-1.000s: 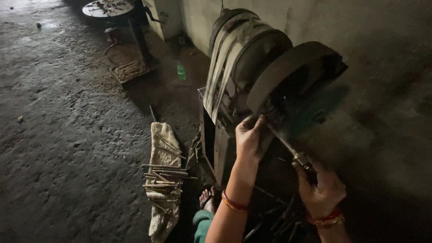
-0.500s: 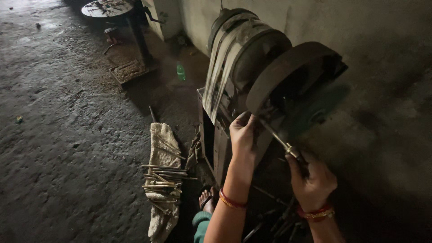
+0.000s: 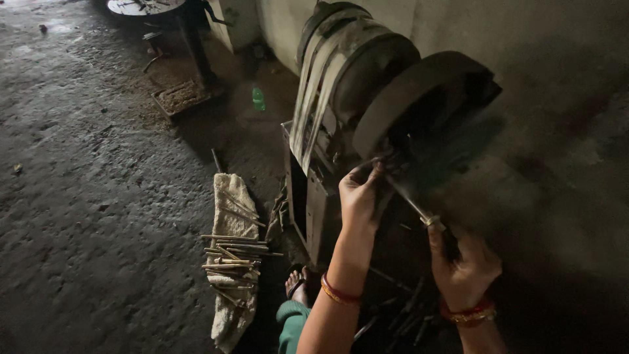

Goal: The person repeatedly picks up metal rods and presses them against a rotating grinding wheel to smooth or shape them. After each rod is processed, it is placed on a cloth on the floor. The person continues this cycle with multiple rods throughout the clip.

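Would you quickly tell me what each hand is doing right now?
Left hand: fingers closed on the rod's tip end, at the grinding wheel.
Right hand: closed on the rod's handle end.

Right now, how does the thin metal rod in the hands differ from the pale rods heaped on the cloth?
The thin metal rod is held slanted up against the dark grinding wheel, left hand near its tip, right hand at its base. The pale rods lie flat and untouched on the dirty cloth. One rod against many. Both are slim and straight.
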